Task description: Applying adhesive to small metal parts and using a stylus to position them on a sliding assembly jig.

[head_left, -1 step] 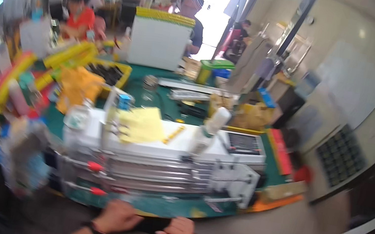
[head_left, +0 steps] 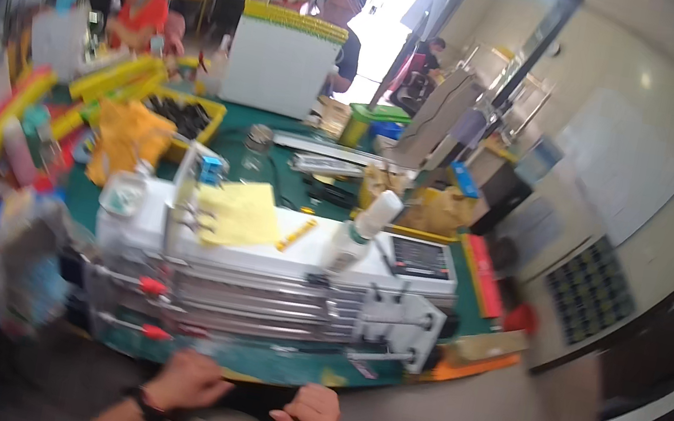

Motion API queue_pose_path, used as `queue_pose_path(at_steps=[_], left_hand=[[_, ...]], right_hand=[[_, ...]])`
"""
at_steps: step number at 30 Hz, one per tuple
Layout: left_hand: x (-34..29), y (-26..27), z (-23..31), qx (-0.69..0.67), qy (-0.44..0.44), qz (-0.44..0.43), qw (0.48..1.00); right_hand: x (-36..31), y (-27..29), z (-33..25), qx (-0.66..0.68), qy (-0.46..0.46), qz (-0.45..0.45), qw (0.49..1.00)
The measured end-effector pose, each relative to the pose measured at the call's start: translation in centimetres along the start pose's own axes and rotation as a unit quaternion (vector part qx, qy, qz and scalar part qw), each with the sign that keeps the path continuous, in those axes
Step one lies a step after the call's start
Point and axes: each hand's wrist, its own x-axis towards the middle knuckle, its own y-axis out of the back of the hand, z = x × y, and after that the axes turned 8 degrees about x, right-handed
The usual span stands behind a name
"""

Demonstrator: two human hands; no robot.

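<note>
Just in front of the bench's near edge, my left hand [head_left: 190, 380] is curled into a loose fist. My right hand [head_left: 310, 413] is beside it on the right, also closed, its thumb toward the left hand. Nothing shows sticking out of either fist, though the palms are hidden. Both wrists wear dark bands. Beyond the hands stands a white bench machine [head_left: 312, 247] with metal rods [head_left: 250, 295] along its front and red-tipped pins [head_left: 152, 286] at its left. On its top are a yellow paper sheet [head_left: 242, 212] and a white bottle [head_left: 365, 229], tilted to the right.
Behind the machine are a yellow tray [head_left: 214, 128] of dark parts, an orange cloth-like piece [head_left: 128, 142], a glass jar [head_left: 256, 147], a white box [head_left: 281, 65] and a green-lidded bin [head_left: 376, 116]. A plastic bag [head_left: 30, 265] hangs at the left. Several people sit farther back.
The whole view has shifted slightly, so the bench and things on it appear farther left and a little higher. Both hands stay closed at the bench edge. The picture is less blurred.
</note>
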Motion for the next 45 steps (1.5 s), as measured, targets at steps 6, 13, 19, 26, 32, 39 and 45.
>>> queue_pose_path(at_steps=[6, 13, 19, 26, 32, 39, 45], left_hand=[[-0.9, 4.4, 0.2, -0.238, -0.083, 0.017, 0.968], [1.6, 10.2, 1.6, -0.229, -0.148, 0.196, 0.942], [2.0, 13.1, 0.4, 0.025, -0.067, 0.349, 0.934], [4.3, 14.2, 0.1, 0.230, 0.136, 0.287, 0.920], [4.1, 13.4, -1.5, 0.138, 0.102, 0.288, 0.942], [1.8, 9.3, -1.0, 0.150, 0.095, 0.329, 0.928], [1.9, 7.4, -0.4, 0.109, 0.053, 0.328, 0.937]], right_hand=[[12.1, 5.3, -4.9, 0.115, -0.243, 0.277, 0.923], [19.8, 11.8, 9.0, -0.228, -0.256, 0.304, 0.889], [23.4, 11.5, 9.7, -0.263, -0.308, 0.204, 0.891], [21.0, 6.3, 0.4, -0.005, -0.064, 0.324, 0.944], [19.4, -5.9, -0.5, 0.078, -0.132, 0.106, 0.983], [20.4, -9.8, 2.3, 0.088, -0.113, 0.092, 0.985], [20.6, -10.7, 2.7, 0.100, -0.099, 0.096, 0.985]])
